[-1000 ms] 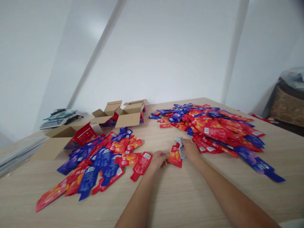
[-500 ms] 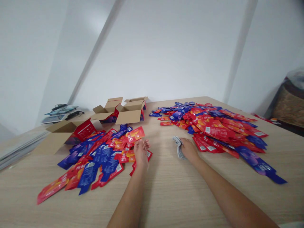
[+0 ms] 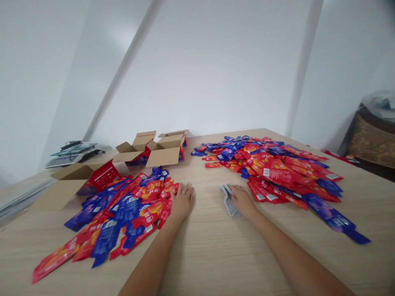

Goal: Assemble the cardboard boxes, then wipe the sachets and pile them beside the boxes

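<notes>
At the right edge of a pile of red and blue flat packets [image 3: 123, 209], my left hand [image 3: 183, 199] lies palm down, touching the nearest red packets. Its fingers are stretched forward, with nothing seen in them. My right hand [image 3: 243, 200] grips a crumpled grey cloth [image 3: 230, 201] on the bare middle of the table. Beyond that hand, to the right, spreads a bigger heap of red and blue packets [image 3: 271, 168]. One long blue packet [image 3: 333, 213] sticks out of its near side.
Open cardboard boxes stand at the left: a near one [image 3: 61, 191] beside the pile, others [image 3: 163, 156] farther back. Glossy sheets and dark cords [image 3: 74, 152] lie at the far left. A white wall [image 3: 216, 74] rises behind the table [image 3: 210, 255]. A brown patterned thing [image 3: 372, 135] stands at the right.
A red packet by my left hand has gone down onto the left pile. That hand has turned palm down at the pile's edge. My right hand stays with the cloth; the view has shifted slightly.
</notes>
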Motion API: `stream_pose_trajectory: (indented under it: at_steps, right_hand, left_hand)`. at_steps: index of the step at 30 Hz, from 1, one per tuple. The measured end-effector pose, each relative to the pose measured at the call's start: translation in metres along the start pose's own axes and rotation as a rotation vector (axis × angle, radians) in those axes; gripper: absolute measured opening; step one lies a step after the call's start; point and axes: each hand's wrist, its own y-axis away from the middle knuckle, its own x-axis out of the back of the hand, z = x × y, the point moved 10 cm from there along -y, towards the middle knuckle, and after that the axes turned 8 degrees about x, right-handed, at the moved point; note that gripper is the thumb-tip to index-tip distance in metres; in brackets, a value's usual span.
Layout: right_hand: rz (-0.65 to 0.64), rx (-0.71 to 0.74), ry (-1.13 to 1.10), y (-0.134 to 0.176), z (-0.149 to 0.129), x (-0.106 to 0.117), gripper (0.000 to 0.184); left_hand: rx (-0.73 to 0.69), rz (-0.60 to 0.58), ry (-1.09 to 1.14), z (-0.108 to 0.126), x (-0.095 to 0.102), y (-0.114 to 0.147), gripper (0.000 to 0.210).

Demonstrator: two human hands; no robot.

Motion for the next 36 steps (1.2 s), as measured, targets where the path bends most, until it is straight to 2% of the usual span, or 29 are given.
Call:
stream_pose_trajectory:
  at_steps: [6,10,14,16,19,22,25,28,31,34,36]
  right_hand:
    - [-0.001,-0.010,0.012,0.001,-0.002,0.002,0.041]
    - [0.009,-0.007,0.015,0.002,-0.005,0.004,0.041]
    - [0.033,-0.004,0.007,0.001,-0.008,0.005,0.041]
    - [0.055,-0.007,-0.016,0.001,-0.010,0.005,0.045]
    - [0.106,-0.078,-0.062,0.004,-0.006,0.004,0.049]
    - [0.181,-0.112,-0.081,0.005,-0.006,0.010,0.050]
    - [0.246,-0.020,-0.059,0.004,-0.020,0.024,0.049]
    - [0.153,0.090,-0.043,0.001,-0.039,0.022,0.038]
    - [-0.005,0.172,-0.017,0.003,-0.055,0.005,0.032]
    - [-0.095,0.207,0.017,0.007,-0.062,-0.007,0.057]
    - [-0.133,0.217,0.029,0.007,-0.061,-0.012,0.057]
  left_hand:
    - [-0.067,-0.024,-0.091,-0.059,-0.002,-0.029,0.041]
    - [-0.063,-0.042,-0.124,-0.092,-0.007,-0.043,0.042]
    - [-0.023,-0.053,-0.143,-0.112,-0.012,-0.056,0.042]
    - [0.014,-0.050,-0.134,-0.111,-0.015,-0.063,0.041]
    - [-0.011,-0.046,-0.099,-0.078,-0.027,-0.077,0.045]
    - [-0.111,-0.084,-0.040,-0.017,-0.050,-0.097,0.050]
    - [-0.156,-0.086,0.040,0.044,-0.070,-0.125,0.054]
    - [-0.174,-0.061,0.107,0.090,-0.079,-0.154,0.057]
    - [-0.144,-0.062,0.151,0.110,-0.084,-0.175,0.056]
    - [-0.137,-0.063,0.169,0.111,-0.083,-0.178,0.050]
    - [-0.141,-0.050,0.169,0.108,-0.077,-0.170,0.044]
